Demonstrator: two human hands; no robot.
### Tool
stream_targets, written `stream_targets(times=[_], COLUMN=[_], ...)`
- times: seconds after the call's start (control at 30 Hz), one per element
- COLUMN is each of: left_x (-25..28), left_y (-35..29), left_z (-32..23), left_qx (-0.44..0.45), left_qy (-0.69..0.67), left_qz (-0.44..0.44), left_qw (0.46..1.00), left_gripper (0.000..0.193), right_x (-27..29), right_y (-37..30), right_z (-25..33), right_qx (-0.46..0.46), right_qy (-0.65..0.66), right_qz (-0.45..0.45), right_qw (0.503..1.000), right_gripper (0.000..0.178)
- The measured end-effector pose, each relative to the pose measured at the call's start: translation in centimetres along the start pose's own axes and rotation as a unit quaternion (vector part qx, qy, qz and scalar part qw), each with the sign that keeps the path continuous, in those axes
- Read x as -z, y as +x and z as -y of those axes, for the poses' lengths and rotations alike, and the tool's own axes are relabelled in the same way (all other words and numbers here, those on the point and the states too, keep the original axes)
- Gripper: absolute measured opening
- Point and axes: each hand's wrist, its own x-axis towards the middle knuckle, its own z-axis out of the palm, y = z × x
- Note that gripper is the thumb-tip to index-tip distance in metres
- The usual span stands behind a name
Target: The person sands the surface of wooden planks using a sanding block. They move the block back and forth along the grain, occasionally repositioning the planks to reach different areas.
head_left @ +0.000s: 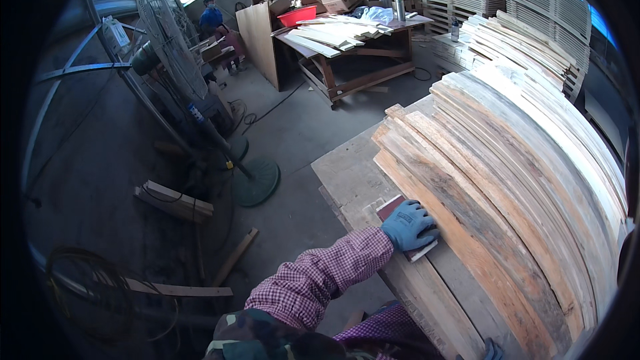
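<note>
My left hand (409, 225), in a blue-grey work glove, is closed over a flat block with a dark red face and pale edges (389, 208), which looks like a sanding block. The block lies across a narrow wooden board (437, 300) at the near edge of the worktable. Of my right hand (493, 349), only a bit of blue glove shows at the lower edge, by the near end of that board; its fingers are mostly hidden. Just right of my left hand, a light brown plank (467, 247) starts a row of planks.
Several grey and brown planks (533, 180) cover the worktable's right side. Across the floor stands a wooden table (333, 83) with pale slats and a red basin (297, 16). A stand with a round green base (257, 183) and wood offcuts (175, 201) are at left. A person (212, 19) is far off.
</note>
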Motion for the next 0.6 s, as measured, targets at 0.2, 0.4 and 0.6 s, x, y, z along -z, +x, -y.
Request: stream_targets(times=[0.2, 0.4, 0.6], left_x=[1.7, 0.2, -3.5], left_y=[-0.9, -0.6, -0.7], left_z=[6.5, 1.0, -7.6], left_qx=[0.119, 0.030, -0.073], left_qy=[0.061, 0.020, -0.060], left_qz=[-0.026, -0.008, -0.004], left_qw=[0.991, 0.999, 0.995], left_gripper=[0.029, 0.026, 0.030], right_x=[-0.1, -0.2, 0.2], right_y=[0.3, 0.1, 0.4], right_z=[0.2, 0.0, 0.1], right_qx=[0.020, 0.049, 0.049], right_qy=[0.013, 0.008, 0.005], right_qz=[-0.010, -0.038, -0.044], right_qw=[1.000, 0.998, 0.998], right_gripper=[0.075, 0.074, 0.073])
